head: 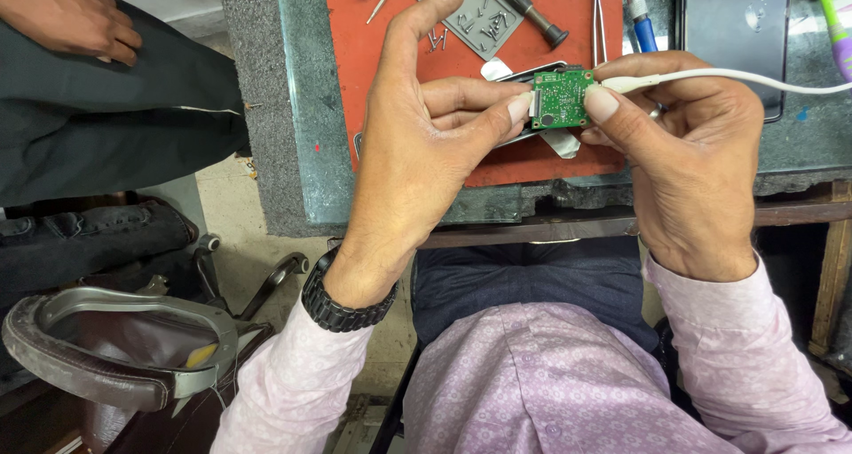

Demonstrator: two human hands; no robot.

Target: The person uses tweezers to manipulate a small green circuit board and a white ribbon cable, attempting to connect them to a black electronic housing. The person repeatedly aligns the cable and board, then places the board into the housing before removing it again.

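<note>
The circuit board (561, 98) is pinched by left hand (426, 143) fingers; the right hand (688, 143) pinches a white cable (710, 75) plug at its edge (seemingly not fully seated).

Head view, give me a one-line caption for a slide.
Left hand and right hand pinch a small green circuit board with a white cable above an orange mat.

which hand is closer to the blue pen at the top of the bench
Right. The right hand sits just below the blue pen; the left hand is well off to the pen's left.
</note>
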